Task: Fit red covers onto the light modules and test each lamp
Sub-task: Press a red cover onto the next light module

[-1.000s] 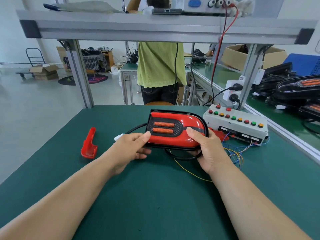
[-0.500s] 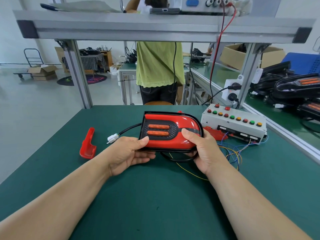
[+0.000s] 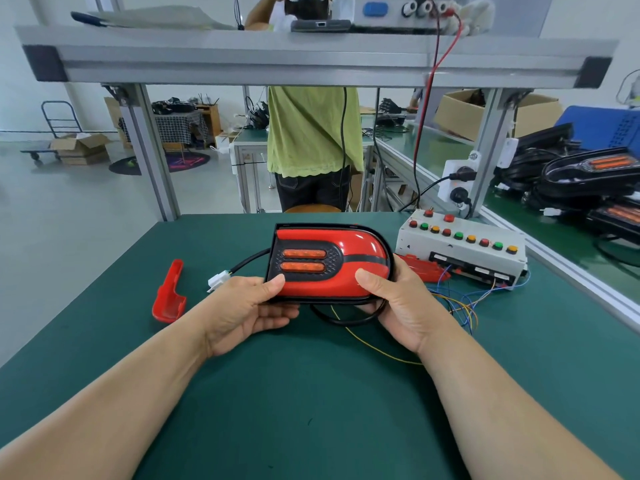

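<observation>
Loose red cover lies on the green desk, 9 o'clock from the lamp. Left hand grips the light module at its left end, thumb on top. The module is held over desk centre, fitted red cover uppermost. Right hand grips the right end. Button box at 2 o'clock; markings unreadable.

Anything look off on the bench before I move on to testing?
On the lamp, the red cover looks evenly seated. Its white connector lies loose on the mat, plugged into nothing. Coloured wires sprawl tangled from the test box. A spare red cover lies apart at left.
</observation>
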{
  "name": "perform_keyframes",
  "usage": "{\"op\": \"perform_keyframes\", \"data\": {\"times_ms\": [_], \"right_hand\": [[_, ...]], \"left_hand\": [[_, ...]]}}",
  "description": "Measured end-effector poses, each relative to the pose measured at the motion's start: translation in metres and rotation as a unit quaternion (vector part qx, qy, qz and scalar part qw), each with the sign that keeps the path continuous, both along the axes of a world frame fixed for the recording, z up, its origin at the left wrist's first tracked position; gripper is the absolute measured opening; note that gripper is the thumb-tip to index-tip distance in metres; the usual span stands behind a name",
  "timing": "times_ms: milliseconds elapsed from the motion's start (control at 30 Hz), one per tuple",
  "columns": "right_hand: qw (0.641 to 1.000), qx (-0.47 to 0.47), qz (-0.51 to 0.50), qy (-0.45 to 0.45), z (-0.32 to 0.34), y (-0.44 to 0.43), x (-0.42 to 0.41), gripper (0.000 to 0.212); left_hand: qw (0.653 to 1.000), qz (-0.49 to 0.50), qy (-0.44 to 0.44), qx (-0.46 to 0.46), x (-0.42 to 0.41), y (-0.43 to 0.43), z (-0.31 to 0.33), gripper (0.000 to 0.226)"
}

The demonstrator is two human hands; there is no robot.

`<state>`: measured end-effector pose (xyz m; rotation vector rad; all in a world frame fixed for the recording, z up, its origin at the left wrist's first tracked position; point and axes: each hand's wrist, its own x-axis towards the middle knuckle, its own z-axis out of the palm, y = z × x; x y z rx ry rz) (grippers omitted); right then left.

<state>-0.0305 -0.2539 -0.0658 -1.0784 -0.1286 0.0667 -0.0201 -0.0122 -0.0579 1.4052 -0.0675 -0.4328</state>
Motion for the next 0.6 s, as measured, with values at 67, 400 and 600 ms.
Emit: {"op": "perform_keyframes", "data": {"times_ms": [67,400,600], "right_hand": [[0.999,0.01,0.04,-0.014,0.0017,-0.0039,-0.0008,0.05],[0.998,0.017,0.055,-0.015,0.0052,-0.009,-0.0016,0.034],[0.999,0.04,0.034,0.007,0.0014,-0.0082,0.0015,0.025]], "left_hand": [[1.0,-0.002,0.002,0.0,0.001,0.0029,0.0007,0.056],[0.999,-0.013,-0.003,0.038,-0.0006,0.0076,0.0058,0.042],[0.865,0.132,-0.346,0.338,-0.0011,0.0039,0.0002,0.038]]}}
